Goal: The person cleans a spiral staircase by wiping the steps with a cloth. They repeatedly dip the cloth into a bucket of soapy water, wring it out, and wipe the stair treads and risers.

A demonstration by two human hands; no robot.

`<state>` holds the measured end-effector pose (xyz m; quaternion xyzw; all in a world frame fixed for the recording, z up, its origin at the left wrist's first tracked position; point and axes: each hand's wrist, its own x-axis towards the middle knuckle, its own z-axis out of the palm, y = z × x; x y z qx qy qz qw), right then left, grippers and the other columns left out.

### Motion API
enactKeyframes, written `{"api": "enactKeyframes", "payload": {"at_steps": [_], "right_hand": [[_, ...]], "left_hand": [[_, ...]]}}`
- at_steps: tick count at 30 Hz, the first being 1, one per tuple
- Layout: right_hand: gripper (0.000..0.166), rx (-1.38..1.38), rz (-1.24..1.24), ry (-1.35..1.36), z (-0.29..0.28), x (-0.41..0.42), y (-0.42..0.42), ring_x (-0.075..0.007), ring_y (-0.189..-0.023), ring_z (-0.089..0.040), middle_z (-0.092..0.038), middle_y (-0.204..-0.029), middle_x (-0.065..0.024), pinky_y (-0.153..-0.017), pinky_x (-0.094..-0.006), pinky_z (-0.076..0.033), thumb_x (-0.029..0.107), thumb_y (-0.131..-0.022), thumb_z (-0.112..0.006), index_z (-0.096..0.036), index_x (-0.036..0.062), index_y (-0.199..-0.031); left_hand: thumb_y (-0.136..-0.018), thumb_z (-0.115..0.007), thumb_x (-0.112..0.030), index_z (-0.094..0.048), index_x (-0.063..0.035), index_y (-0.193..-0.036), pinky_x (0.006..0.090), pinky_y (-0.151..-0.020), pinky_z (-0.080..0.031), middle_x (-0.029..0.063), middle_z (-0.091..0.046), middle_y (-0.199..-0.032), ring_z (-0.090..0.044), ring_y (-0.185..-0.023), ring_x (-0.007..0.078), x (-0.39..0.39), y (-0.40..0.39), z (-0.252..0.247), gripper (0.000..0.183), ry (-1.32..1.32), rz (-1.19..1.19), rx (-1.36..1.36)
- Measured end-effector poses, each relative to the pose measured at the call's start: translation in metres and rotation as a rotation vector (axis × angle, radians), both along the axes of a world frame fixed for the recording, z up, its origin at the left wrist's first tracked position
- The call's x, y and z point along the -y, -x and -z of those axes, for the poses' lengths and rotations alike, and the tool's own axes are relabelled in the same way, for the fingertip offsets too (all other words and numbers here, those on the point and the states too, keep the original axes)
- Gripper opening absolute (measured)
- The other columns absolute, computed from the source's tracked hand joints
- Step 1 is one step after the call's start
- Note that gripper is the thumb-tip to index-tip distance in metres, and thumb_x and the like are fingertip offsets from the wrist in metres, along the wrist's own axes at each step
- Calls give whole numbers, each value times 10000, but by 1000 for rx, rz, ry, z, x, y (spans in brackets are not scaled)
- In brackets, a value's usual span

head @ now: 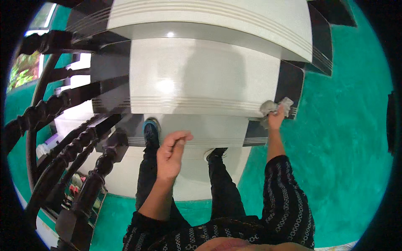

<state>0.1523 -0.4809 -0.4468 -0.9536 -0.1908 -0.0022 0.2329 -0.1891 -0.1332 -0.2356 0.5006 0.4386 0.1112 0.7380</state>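
Observation:
My right hand (276,120) grips a crumpled greyish cloth (268,107). It presses the cloth against the front right corner of a stair tread (204,81), where the white surface meets a dark side strip (289,77). Part of the cloth sticks out on both sides of my fingers. My left hand (172,153) hangs in the air over the lower step (201,130), loosely curled and holding nothing. Fine grooves run along the front edge of the tread.
Dark turned balusters (84,188) and a railing line the left side. A green wall (342,131) rises on the right. My shoes (151,130) are on the lower stairs. Another step (213,12) lies above. Beyond the railing is a rack (100,205) with several items.

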Motion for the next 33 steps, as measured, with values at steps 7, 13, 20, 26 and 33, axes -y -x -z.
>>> {"api": "enactKeyframes", "payload": {"at_steps": [7, 13, 20, 26, 33], "right_hand": [[238, 63, -694, -43, -53, -343, 232, -333, -950, -512, -538, -969, -163, -822, -430, -390, 70, -721, -522, -570, 20, -949], [412, -126, -1090, -160, -36, -485, 299, -232, -1271, -313, -458, -1285, -50, -1077, -425, -154, 167, -684, -575, -587, 90, -1088], [398, -140, -848, -20, -40, -421, 154, -248, -1178, -412, -527, -1166, -47, -996, -419, -308, 135, -629, -606, -609, 99, -1026], [654, 10, -533, 69, -51, -232, -2, -290, -1188, -404, -475, -1245, -83, -1015, -393, -315, 142, -535, -715, -529, 119, -1162], [675, 91, -165, 371, -36, -76, -146, -266, -1259, -320, -357, -1360, -102, -1037, -358, -297, 299, -701, -628, -398, 81, -1297]], "left_hand": [[-868, -427, -26, -572, -1, -1024, 268, -841, -395, 63, -617, -949, -522, -876, 121, -17, 0, -5, 215, 56, -99, 19], [-899, -440, -53, -561, 13, -1024, 280, -856, -424, 85, -597, -967, -553, -922, 158, -29, 3, 3, 186, -47, -275, -20], [-901, -435, -65, -559, 24, -1026, 307, -861, -431, 103, -605, -990, -587, -891, 182, -9, -10, 17, 197, -15, -222, 18], [-898, -445, -63, -562, 20, -1030, 315, -844, -436, 104, -606, -990, -596, -884, 196, 27, -35, 25, 195, -7, -80, 28], [-892, -436, -32, -571, 13, -1012, 292, -827, -435, 81, -606, -949, -591, -872, 169, 70, -58, 37, 186, -38, 153, -34]]}}
